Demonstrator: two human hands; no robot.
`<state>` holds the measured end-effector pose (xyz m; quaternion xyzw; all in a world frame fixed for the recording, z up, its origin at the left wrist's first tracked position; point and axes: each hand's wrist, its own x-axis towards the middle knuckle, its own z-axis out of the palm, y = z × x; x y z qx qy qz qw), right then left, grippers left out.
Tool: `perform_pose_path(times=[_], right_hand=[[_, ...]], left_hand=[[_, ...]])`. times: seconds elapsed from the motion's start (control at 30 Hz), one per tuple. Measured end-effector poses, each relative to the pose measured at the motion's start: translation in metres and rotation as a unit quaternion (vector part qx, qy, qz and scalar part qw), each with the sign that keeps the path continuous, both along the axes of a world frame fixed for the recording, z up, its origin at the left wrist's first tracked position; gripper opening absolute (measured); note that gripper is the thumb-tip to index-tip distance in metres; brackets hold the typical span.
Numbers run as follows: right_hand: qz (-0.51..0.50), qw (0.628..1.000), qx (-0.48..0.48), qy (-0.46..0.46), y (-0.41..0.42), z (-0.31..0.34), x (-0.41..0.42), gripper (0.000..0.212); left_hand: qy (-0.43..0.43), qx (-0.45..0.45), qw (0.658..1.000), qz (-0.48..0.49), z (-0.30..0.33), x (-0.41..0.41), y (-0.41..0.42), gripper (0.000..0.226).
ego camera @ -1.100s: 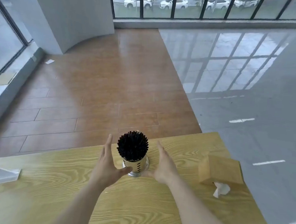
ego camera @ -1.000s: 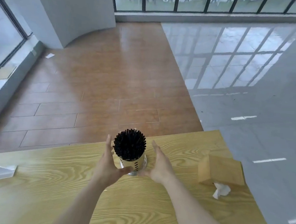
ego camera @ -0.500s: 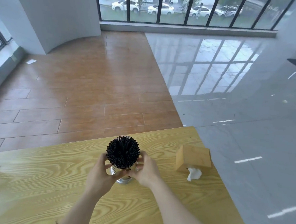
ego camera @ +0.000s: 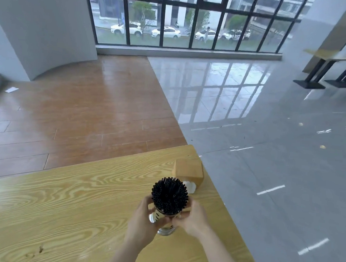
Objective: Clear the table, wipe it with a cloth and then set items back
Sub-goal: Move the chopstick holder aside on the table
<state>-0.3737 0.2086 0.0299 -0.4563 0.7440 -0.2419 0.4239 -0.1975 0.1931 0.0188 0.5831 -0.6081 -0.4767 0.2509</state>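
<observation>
A shiny metal holder (ego camera: pixel 163 228) packed with several black sticks (ego camera: pixel 169 196) is over the right part of the light wooden table (ego camera: pixel 62 205). My left hand (ego camera: pixel 142 222) wraps its left side and my right hand (ego camera: pixel 193 218) wraps its right side, both gripping the metal body. The holder's base shows just below my fingers; whether it touches the tabletop I cannot tell. A wooden tissue box (ego camera: pixel 189 170) stands behind it near the table's far right corner, with a white tissue (ego camera: pixel 190 186) sticking out of its front.
The table's right edge (ego camera: pixel 239 232) drops off to a glossy grey floor. Brown wooden flooring lies beyond the far edge. Black-legged tables (ego camera: pixel 333 71) stand at the far right, and tall windows run along the back wall.
My open hands closed around the stick holder from both sides. The view has swung left and up, so the holder and tissue box now sit further right and lower.
</observation>
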Motion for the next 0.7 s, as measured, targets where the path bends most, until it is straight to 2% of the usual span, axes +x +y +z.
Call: perform_pose_path(times=[0.33,0.7], right_hand=[[-0.003,0.999,-0.008,-0.039,-0.012,-0.015,-0.111,0.069],[0.014,1.000,0.008,-0.016,-0.037,-0.036,-0.142,0.083]], left_hand=[[0.032,0.054,0.998,0.009,-0.012,-0.111,-0.005,0.071],[0.044,0.098,0.994,0.022,-0.028,-0.149,-0.012,0.083]])
